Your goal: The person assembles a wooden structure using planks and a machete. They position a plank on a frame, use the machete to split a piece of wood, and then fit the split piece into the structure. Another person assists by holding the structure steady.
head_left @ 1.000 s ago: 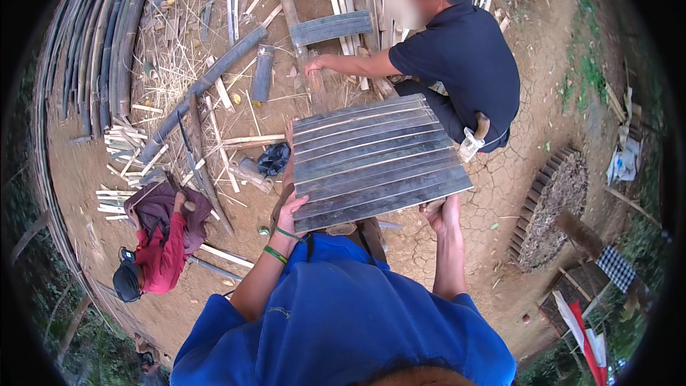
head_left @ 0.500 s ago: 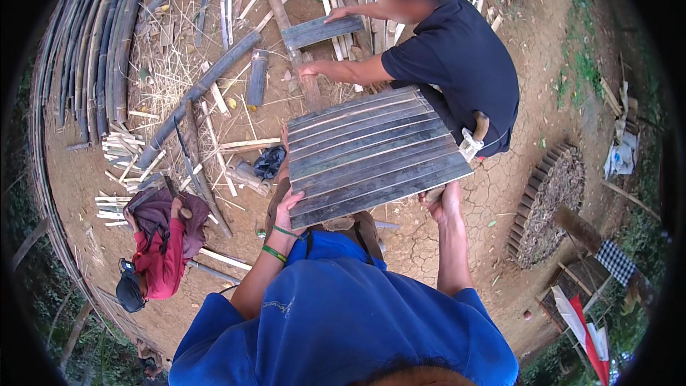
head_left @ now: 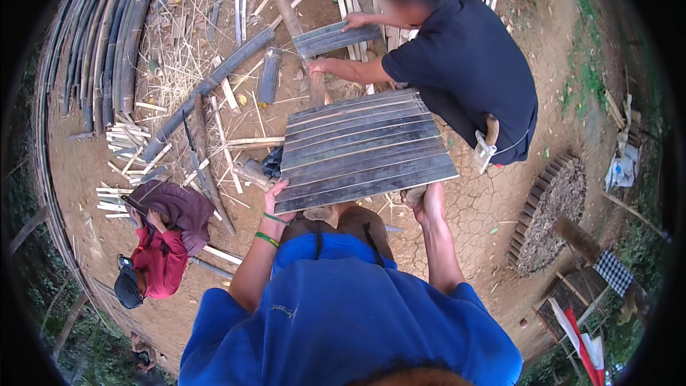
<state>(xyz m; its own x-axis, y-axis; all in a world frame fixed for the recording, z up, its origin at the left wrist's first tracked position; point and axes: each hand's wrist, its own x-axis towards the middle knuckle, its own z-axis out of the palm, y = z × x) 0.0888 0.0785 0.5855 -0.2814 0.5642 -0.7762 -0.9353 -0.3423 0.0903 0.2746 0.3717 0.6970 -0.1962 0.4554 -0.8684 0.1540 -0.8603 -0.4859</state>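
A panel of dark bamboo slats (head_left: 364,146), laid edge to edge with pale lines between them, is held out in front of my body, tilted. My left hand (head_left: 277,197) grips its near left corner. Along the near edge toward the right corner, my right hand (head_left: 430,201) holds it, the fingers partly hidden underneath. A small brownish lump (head_left: 412,196) shows beside those fingers; I cannot make out what it is. Just beyond the panel, a crouching person in a dark shirt (head_left: 468,64) has both hands on a smaller slatted piece (head_left: 336,41).
Long bamboo poles (head_left: 107,43) lie stacked at the far left. Split strips (head_left: 136,146), shavings and a thick bamboo pole (head_left: 207,86) cover the ground. A person in red (head_left: 161,254) sits at the left. To the right is an oval bed edged with short stakes (head_left: 547,214).
The bamboo panel and both my hands have shifted slightly left and a little nearer my body. The person in red has moved their hands. My grip looks the same.
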